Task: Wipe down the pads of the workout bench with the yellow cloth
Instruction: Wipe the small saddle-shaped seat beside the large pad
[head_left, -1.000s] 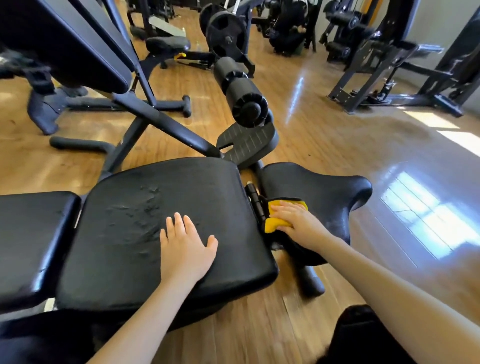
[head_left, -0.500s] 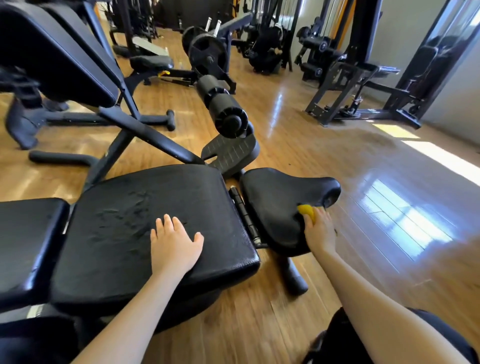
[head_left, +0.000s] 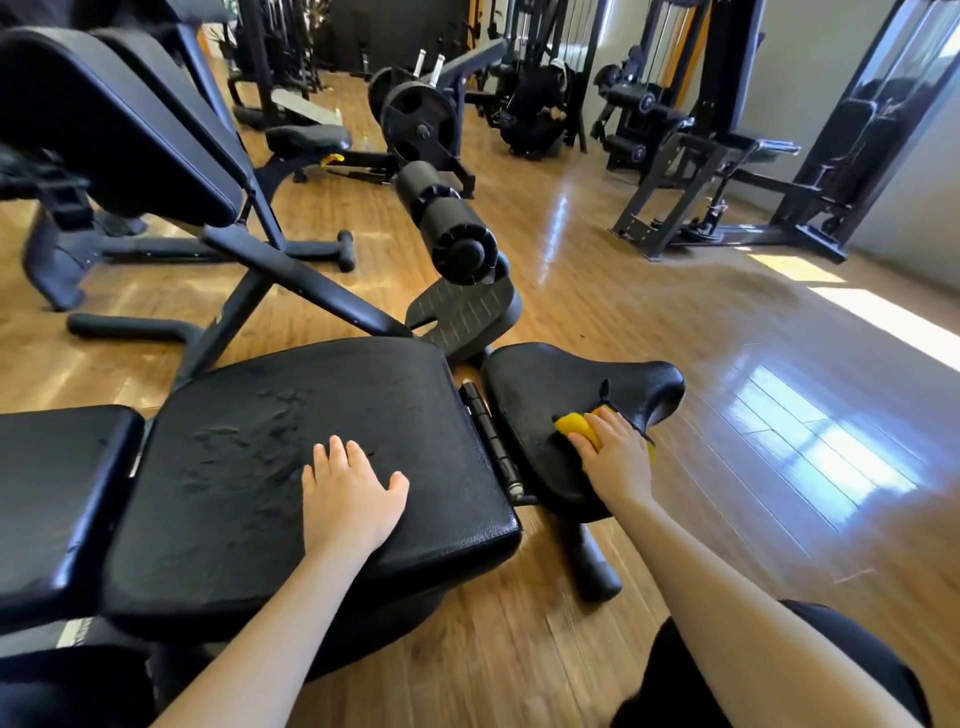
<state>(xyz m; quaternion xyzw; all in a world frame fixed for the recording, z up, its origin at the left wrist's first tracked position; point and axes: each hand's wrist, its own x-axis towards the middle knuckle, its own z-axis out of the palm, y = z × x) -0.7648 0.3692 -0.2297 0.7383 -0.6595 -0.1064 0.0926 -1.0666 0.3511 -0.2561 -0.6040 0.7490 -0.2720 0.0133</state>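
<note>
The black workout bench has a wide worn middle pad (head_left: 260, 441), a pad at the left edge (head_left: 57, 493) and a small saddle-shaped end pad (head_left: 540, 395) on the right. My left hand (head_left: 348, 499) lies flat and open on the near right part of the middle pad. My right hand (head_left: 618, 457) presses the yellow cloth (head_left: 574, 428) onto the top of the small end pad, fingers over it; most of the cloth is hidden under the hand.
A black foam roller (head_left: 441, 223) and a footplate (head_left: 462, 312) stand just beyond the pads. Another inclined bench (head_left: 119, 124) rises at the left. Weight machines (head_left: 727, 156) line the back right. Glossy wood floor (head_left: 779, 415) spreads to the right. My dark-clad knee (head_left: 779, 675) is bottom right.
My right hand slid the cloth from the end pad's left side to its far right edge, then back toward the middle of the pad. My left hand stayed flat on the middle pad.
</note>
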